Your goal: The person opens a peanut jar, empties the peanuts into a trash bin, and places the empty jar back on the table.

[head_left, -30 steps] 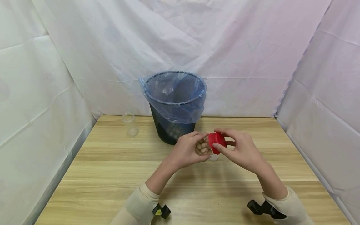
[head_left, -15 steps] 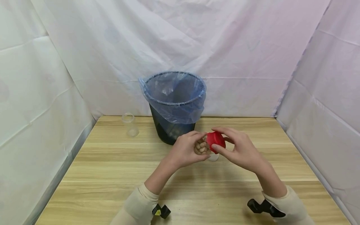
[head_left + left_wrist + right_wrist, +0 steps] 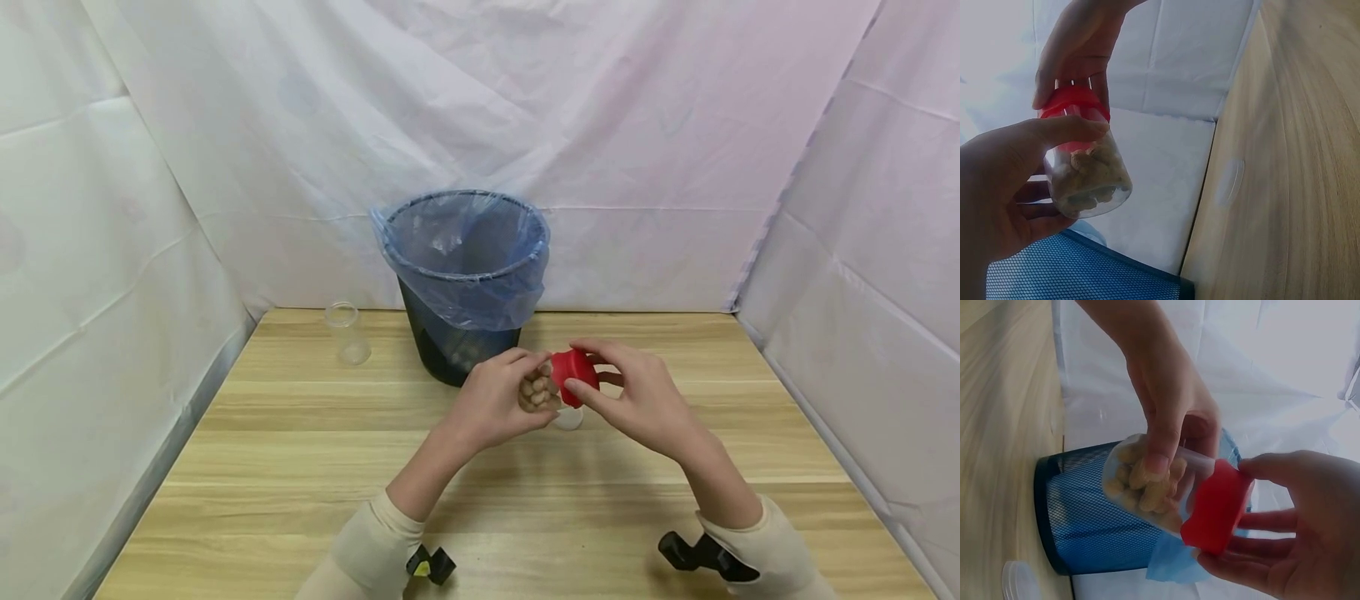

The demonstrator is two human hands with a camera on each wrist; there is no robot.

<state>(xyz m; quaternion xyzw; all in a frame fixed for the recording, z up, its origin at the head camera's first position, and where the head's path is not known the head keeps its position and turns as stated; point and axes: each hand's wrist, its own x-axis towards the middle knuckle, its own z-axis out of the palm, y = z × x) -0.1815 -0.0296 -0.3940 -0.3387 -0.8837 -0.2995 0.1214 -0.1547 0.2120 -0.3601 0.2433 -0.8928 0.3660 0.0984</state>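
Bench point(image 3: 300, 500) is carrying a bin point(image 3: 435, 346) in a blue liner point(image 3: 487, 304); in front, left hand point(image 3: 491, 400) is holding a clear jar point(image 3: 1113, 199) tilted off the bench, fingers curled round its side, presumably for steadiness, while a spare clear jar point(image 3: 348, 333) is standing left of the bin. Right hand point(image 3: 637, 396) is pinching the red cover point(image 3: 1216, 506) at the held jar's mouth, fingers bent round its edge, probably for even purchase; clear lid point(image 3: 568, 419) is lying below, peanuts point(image 3: 1160, 494) are sitting inside the held jar.
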